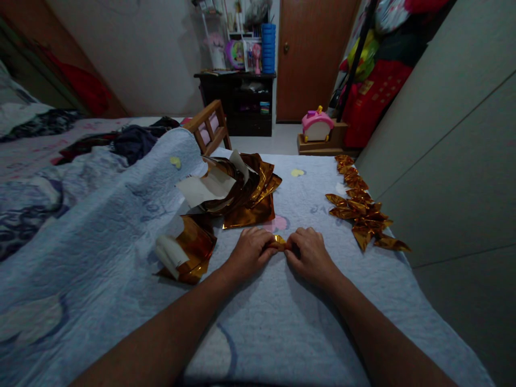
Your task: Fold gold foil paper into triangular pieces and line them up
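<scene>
Between my two hands is a small piece of gold foil paper (pixel 279 243), partly hidden by the fingers. My left hand (pixel 252 250) pinches its left end, and my right hand (pixel 308 252) pinches its right end, both low over the blue quilt (pixel 266 338). Beyond my left hand lies a fanned stack of gold foil sheets (pixel 250 212) with white backs. Nearer, to the left, a smaller curled bunch of foil sheets (pixel 201 252) rests on the quilt. Several folded gold foil pieces (pixel 358 209) lie in a row along the right edge.
A wooden frame (pixel 217 115) stands at the quilt's far left corner, with rumpled bedding (pixel 92 161) to the left. A pale wall or cabinet side (pixel 451 161) borders the right. Farther back are a dark shelf (pixel 237 102), a pink toy (pixel 317 128) and a brown door (pixel 312 59).
</scene>
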A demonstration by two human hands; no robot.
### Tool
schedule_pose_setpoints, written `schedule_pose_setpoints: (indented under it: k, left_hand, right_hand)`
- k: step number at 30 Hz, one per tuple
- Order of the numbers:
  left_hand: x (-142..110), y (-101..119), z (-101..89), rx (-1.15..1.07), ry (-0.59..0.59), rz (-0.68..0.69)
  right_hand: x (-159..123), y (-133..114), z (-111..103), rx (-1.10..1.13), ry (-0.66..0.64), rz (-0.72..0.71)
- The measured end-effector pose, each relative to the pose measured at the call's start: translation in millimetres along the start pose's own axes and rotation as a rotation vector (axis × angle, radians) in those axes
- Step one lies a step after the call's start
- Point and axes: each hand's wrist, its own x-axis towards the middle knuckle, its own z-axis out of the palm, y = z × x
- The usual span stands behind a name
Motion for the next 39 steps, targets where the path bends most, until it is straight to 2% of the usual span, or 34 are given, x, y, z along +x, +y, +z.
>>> schedule_pose_setpoints:
  k: [6, 10, 27, 39]
  left_hand:
    - [-6, -3, -1.0, 0.045, 0.008, 0.144]
    - [-12, -3, -2.6, 0.042, 0.040, 0.190]
    - [-12, 1, -8.9, -0.075, 0.039, 0.107]
    - [-12, -4, -6.0, 0.032, 0.032, 0.147]
  right_hand:
    - [-2, 3, 3, 0.064, 0.000, -0.060]
    - [-4, 4, 3, 0.064, 0.002, -0.073]
    - [-5, 3, 2, 0.072, 0.005, -0.127]
    - [-3, 1, 1, 0.051, -0.032, -0.099]
